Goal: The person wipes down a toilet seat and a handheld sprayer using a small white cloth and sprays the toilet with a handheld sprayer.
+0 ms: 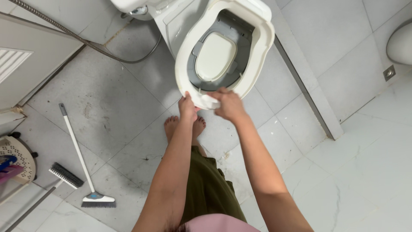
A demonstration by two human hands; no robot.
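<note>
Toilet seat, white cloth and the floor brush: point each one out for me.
toilet seat [183,56], head view, left side of its rim.
white cloth [209,102], head view, middle of the wad.
floor brush [98,200], head view, its head.

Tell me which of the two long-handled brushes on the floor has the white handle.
The scrub brush with the white handle, lying nearer the person's legs, its head white and blue. The other brush has a grey handle and a dark bristle head, closer to the perforated basket.

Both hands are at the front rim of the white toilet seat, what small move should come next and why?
Probably slide the right hand, which holds a small white cloth or tissue, sideways along the white plastic toilet seat rim. The left hand already grips the front edge, steadying it, and the cloth has only met that front spot.
</note>
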